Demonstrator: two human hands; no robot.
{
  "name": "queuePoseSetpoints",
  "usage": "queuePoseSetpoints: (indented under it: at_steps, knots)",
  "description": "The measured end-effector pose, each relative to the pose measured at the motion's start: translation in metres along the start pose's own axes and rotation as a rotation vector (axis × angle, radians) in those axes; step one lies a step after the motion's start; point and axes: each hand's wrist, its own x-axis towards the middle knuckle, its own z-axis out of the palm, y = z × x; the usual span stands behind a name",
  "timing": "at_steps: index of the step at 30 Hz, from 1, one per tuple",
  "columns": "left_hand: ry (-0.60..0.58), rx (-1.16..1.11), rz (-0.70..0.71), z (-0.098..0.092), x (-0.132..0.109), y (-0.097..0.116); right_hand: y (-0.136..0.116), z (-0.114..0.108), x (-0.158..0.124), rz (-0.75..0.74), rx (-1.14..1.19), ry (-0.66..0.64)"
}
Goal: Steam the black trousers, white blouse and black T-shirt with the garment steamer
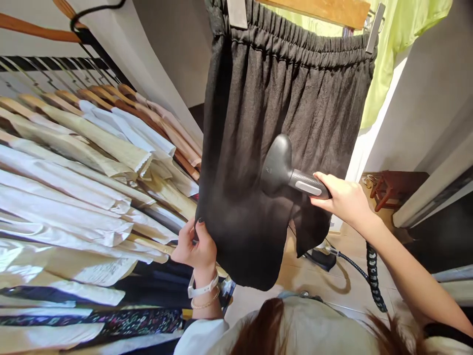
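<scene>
The right hand point(342, 199) is closed around the grip of a handheld garment steamer point(309, 185), its dark head point(279, 165) set against the front of a black elastic-waist garment point(244, 148). A braided hose point(372, 276) drops below the hand, beside the right forearm, toward the tiled floor point(254, 303).

The left hand point(195, 249) is narrowed on the garment's lower edge, gripping the cloth below and left of the steamer. A white watch strap point(202, 286) and a thin bracelet point(205, 300) sit on that wrist.

The garment hangs above both hands from a wooden clip hanger point(314, 6). Left of the left hand, pale garments point(70, 187) hang on a rack. Beyond the right hand stand a lime-green garment point(399, 44) and a wooden stool point(391, 187).
</scene>
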Motion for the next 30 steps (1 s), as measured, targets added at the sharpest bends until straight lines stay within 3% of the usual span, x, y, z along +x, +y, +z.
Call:
queuePoseSetpoints:
  at_steps: [4, 9, 16, 30]
  knots:
    - [-0.012, 0.018, 0.007, 0.0, -0.001, -0.003, 0.006, 0.0, 0.008, -0.076, -0.009, -0.102]
    - [-0.031, -0.02, 0.046, 0.004, -0.007, 0.0, 0.006, 0.0, 0.022, 0.063, 0.03, 0.027]
    - [-0.054, -0.039, -0.02, 0.008, -0.015, 0.008, -0.01, -0.007, 0.027, -0.028, -0.046, -0.157]
    - [-0.054, -0.103, -0.004, 0.009, -0.016, 0.01, -0.023, -0.015, 0.027, 0.01, -0.097, -0.204]
